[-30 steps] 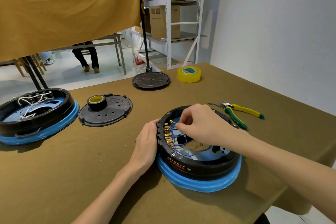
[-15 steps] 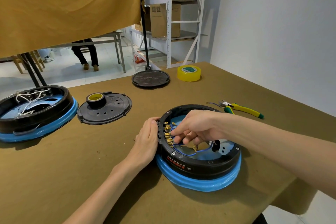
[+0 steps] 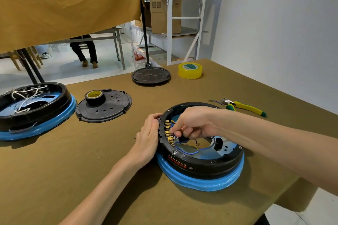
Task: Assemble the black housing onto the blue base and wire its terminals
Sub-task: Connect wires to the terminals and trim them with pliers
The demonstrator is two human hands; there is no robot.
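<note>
Black housing (image 3: pixel 204 162): ring-shaped, seated on the blue base (image 3: pixel 201 181), lower centre-right of the frame on the worktop (image 3: pixel 73 170). Red lettering on its near outer wall; screws and a nut show along its top rim. Inside, a row of brass terminals (image 3: pixel 169 134) lines the left inner wall; thin blue wires (image 3: pixel 186 150) loop from them across the blue floor of the base.

Right hand (image 3: pixel 192 124): reaches over the housing from the right, fingers curled, fingertips pinching at the terminal row; whether they grasp a wire end or a terminal cannot be told.

Left hand (image 3: pixel 148 137): fingers straight, pressed flat against the housing's left outer wall, grasping nothing.

Second housing-and-base unit with white wires (image 3: pixel 31 109): left edge of the frame, well apart. Black lid (image 3: pixel 104 108): centre-left, carrying a roll of black tape (image 3: pixel 94 97). Round black stand foot (image 3: pixel 150 76) and yellow tape roll (image 3: pixel 190 70): upper centre, near the worktop's far edge. Yellow-green pliers (image 3: pixel 243 107): right of the housing.

Room: bare worktop lies between the housing and the lid and across the lower left; the worktop's right edge runs just beside the base at lower right.
</note>
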